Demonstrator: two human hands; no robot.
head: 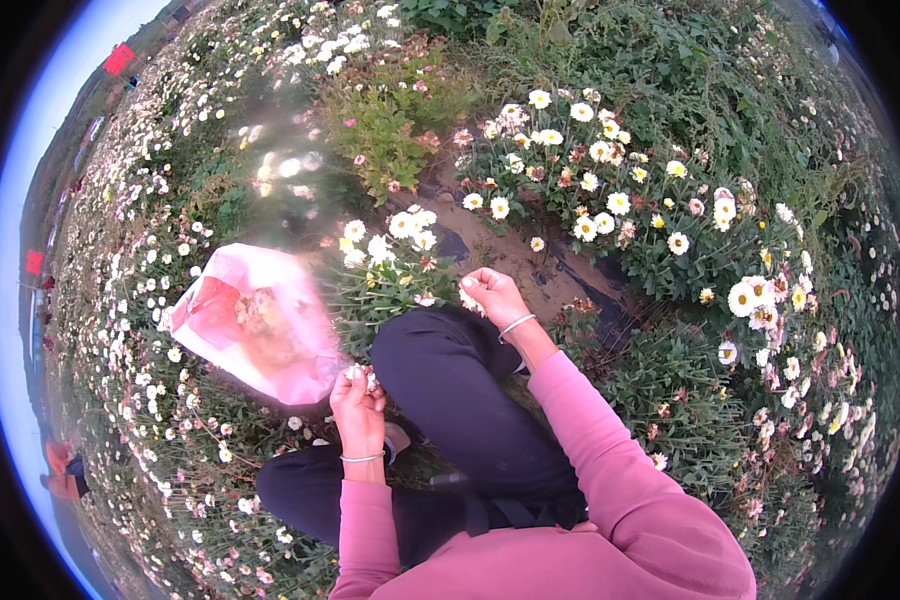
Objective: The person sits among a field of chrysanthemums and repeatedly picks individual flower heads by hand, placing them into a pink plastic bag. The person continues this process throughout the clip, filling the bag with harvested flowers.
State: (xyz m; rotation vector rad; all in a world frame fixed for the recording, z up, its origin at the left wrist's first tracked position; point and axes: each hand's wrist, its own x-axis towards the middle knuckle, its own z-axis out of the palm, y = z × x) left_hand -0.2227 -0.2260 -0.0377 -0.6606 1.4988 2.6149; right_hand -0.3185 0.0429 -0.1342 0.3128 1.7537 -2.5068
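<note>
My left hand (358, 409) is closed around a few picked white flower heads (371, 379), held beside my bent knee at the lower edge of a pink plastic bag (307, 375). The bag's mouth gapes upward, and a blurred pile of pale flower heads (259, 311) shows inside. Just past the knee, my right hand (497, 295) pinches a white flower head (471, 301) between thumb and fingers. A clump of white chrysanthemum-like flowers (401, 229) on green stems grows between the bag and my right hand.
Bare soil with strips of dark plastic film (600, 289) runs beyond my right hand. Another white flower clump (592, 180) stands past it, with leafy weeds (682, 75) behind. Far left are red flags (118, 58) and a bent-over person (64, 471). A blurry spot covers the upper left.
</note>
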